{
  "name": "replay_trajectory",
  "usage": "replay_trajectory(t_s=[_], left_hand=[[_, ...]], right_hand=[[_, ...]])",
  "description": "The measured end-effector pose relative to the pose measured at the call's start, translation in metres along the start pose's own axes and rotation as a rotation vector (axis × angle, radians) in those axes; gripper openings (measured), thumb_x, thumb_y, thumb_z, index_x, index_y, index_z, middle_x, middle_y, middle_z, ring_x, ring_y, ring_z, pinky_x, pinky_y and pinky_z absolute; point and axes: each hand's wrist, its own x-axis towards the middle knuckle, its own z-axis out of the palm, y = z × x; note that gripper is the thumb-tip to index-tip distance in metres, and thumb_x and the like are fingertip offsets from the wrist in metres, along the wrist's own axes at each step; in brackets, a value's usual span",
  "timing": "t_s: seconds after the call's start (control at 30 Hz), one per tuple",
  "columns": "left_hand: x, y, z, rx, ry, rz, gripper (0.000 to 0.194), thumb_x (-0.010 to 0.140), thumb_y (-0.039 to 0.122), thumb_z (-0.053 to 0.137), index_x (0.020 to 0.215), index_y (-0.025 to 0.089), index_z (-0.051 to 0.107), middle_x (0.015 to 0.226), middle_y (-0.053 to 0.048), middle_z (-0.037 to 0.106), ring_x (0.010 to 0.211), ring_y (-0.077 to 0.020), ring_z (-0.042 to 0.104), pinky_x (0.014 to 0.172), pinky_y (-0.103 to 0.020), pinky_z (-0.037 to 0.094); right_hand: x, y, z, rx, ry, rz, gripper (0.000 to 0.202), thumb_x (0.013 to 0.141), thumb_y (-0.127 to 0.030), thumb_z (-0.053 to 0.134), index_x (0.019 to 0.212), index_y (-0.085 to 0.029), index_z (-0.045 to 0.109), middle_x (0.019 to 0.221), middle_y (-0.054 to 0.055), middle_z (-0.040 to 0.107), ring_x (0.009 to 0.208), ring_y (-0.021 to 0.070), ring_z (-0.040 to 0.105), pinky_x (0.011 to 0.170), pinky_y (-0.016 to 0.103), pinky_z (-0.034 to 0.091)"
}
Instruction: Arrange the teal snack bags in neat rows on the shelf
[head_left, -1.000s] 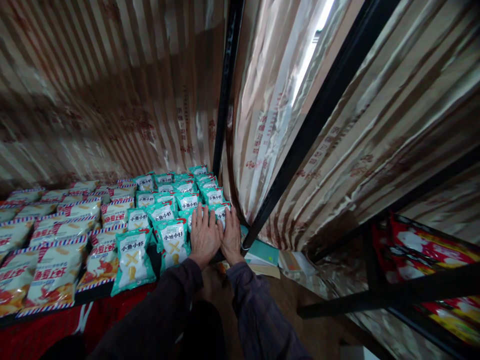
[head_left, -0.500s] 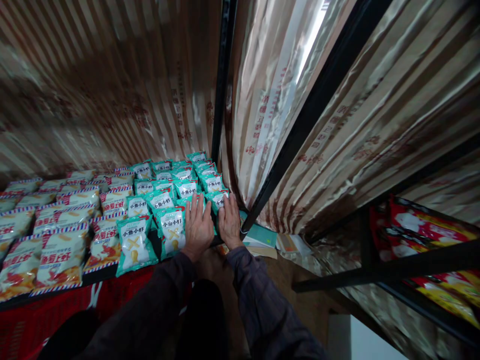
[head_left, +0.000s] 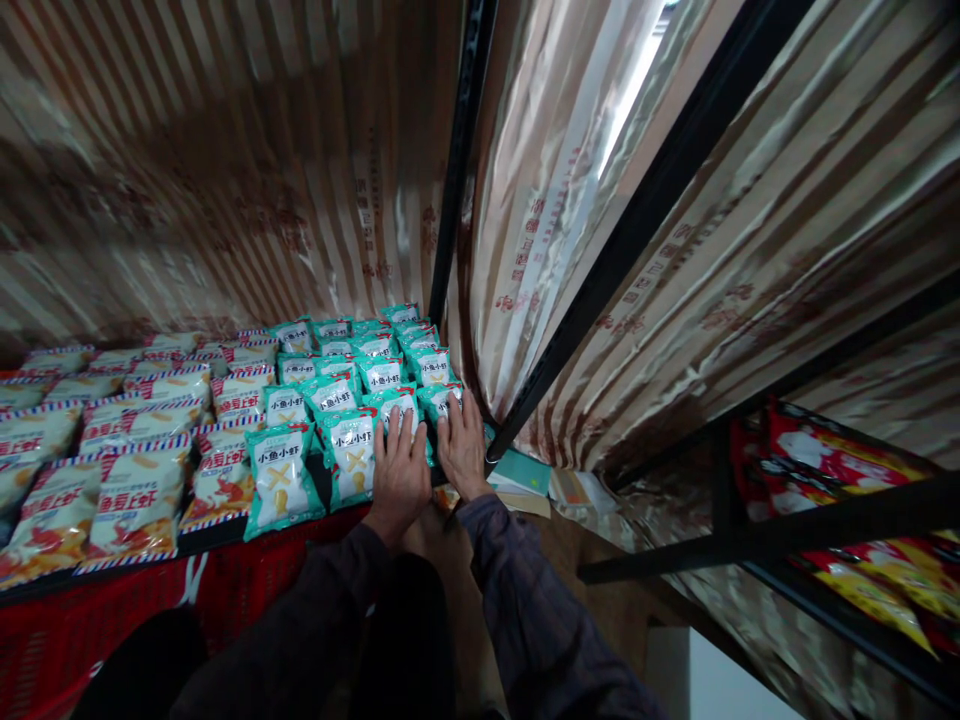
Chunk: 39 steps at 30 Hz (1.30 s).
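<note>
Rows of teal-and-white snack bags point(head_left: 350, 452) lie on a shelf in the corner, close together and partly overlapping. My left hand point(head_left: 400, 468) lies flat, its fingers stretched over a teal snack bag point(head_left: 394, 399) in the front part of the rows. To its right, my right hand point(head_left: 463, 446) rests with fingers extended on the rightmost teal bag point(head_left: 437, 399). Neither hand is wrapped round a bag. The lower parts of both bags are hidden under my hands. One more teal bag point(head_left: 283, 480) sits at the front left of the group, tilted a little.
White snack bags with striped edges point(head_left: 142, 495) fill the shelf's left side. Below stands a red plastic basket point(head_left: 240, 575). Black metal posts point(head_left: 600, 270) rise before striped curtains point(head_left: 360, 230). Red and yellow packets point(head_left: 832, 450) lie on another rack at right; papers point(head_left: 523, 470) lie behind my right hand.
The view has shifted slightly, moving the bags a little rightward in the picture. My left hand has drawn back slightly toward me, showing more of the bag under it. My right hand stays at its bag.
</note>
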Motion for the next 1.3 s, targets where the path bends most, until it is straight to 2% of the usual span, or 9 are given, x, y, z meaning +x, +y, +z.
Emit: replay_trajectory(t_s=[0.17,0.37,0.7,0.8,0.87,0.97,1.07,1.2,1.3], left_hand=[[0.003,0.001,-0.006,0.011,-0.055,-0.014,0.045,0.083,0.019,0.048,0.126,0.011,0.054,0.147,-0.018,0.036,0.142,-0.0324,0.013,0.114,-0.057,0.017],[0.007,0.002,-0.006,0.01,-0.084,-0.02,0.047,0.083,0.019,0.048,0.129,0.012,0.051,0.148,-0.017,0.033,0.142,-0.0323,0.011,0.114,-0.056,0.015],[0.014,0.007,-0.007,-0.141,-0.025,-0.045,0.044,0.082,0.012,0.043,0.124,0.01,0.053,0.149,-0.019,0.032,0.143,-0.0298,0.01,0.114,-0.056,0.017],[0.032,0.014,-0.008,-0.32,-0.002,-0.136,0.044,0.084,0.014,0.041,0.125,0.007,0.051,0.151,-0.019,0.026,0.143,-0.0284,0.008,0.115,-0.051,0.02],[0.049,0.019,-0.007,-0.458,-0.01,-0.277,0.045,0.085,0.018,0.04,0.128,0.007,0.048,0.152,-0.018,0.024,0.143,-0.0267,0.012,0.115,-0.047,0.022],[0.078,0.023,-0.003,-0.634,-0.049,-0.49,0.048,0.086,0.022,0.04,0.131,0.008,0.045,0.15,-0.017,0.029,0.142,-0.0241,0.02,0.116,-0.041,0.023],[0.108,0.023,0.002,-0.715,-0.116,-0.614,0.049,0.087,0.026,0.039,0.132,0.007,0.042,0.148,-0.018,0.033,0.14,-0.0242,0.025,0.115,-0.041,0.023],[0.144,0.017,0.009,-0.62,-0.125,-0.65,0.05,0.084,0.021,0.04,0.132,0.006,0.043,0.148,-0.019,0.032,0.142,-0.0264,0.019,0.115,-0.043,0.021],[0.161,0.013,0.015,-0.465,-0.097,-0.528,0.049,0.081,0.017,0.042,0.13,0.009,0.047,0.15,-0.014,0.031,0.143,-0.0279,0.011,0.117,-0.044,0.015]], right_hand=[[0.002,-0.002,0.001,-0.029,-0.025,0.01,0.05,0.095,-0.034,0.036,0.138,-0.009,0.041,0.149,0.019,0.031,0.138,0.0273,0.028,0.108,0.046,0.032],[0.003,-0.006,0.001,-0.032,-0.007,0.052,0.053,0.095,-0.038,0.036,0.141,-0.013,0.036,0.149,0.018,0.031,0.136,0.0284,0.031,0.105,0.048,0.035],[0.008,-0.004,0.001,-0.013,0.001,0.053,0.051,0.091,-0.031,0.042,0.139,-0.012,0.039,0.148,0.018,0.033,0.133,0.0276,0.036,0.104,0.044,0.038],[0.009,-0.001,0.006,0.02,0.036,0.081,0.049,0.093,-0.031,0.036,0.139,-0.014,0.038,0.147,0.017,0.035,0.133,0.0257,0.037,0.104,0.044,0.038],[0.009,0.0,0.01,0.036,0.058,0.09,0.049,0.094,-0.031,0.034,0.14,-0.014,0.037,0.147,0.017,0.035,0.134,0.0249,0.035,0.106,0.045,0.036],[0.01,0.003,0.015,0.039,0.076,0.103,0.05,0.094,-0.03,0.033,0.14,-0.012,0.036,0.147,0.018,0.034,0.136,0.0252,0.032,0.106,0.046,0.035],[0.009,0.004,0.018,0.035,0.104,0.107,0.05,0.093,-0.029,0.033,0.14,-0.011,0.035,0.147,0.019,0.034,0.137,0.0257,0.03,0.106,0.048,0.035],[0.009,0.006,0.02,0.032,0.145,0.085,0.05,0.094,-0.031,0.034,0.141,-0.013,0.034,0.146,0.019,0.036,0.137,0.0267,0.031,0.105,0.049,0.036],[0.009,0.006,0.022,0.024,0.162,0.082,0.049,0.095,-0.031,0.035,0.14,-0.012,0.035,0.145,0.019,0.037,0.136,0.0264,0.033,0.105,0.049,0.037]])
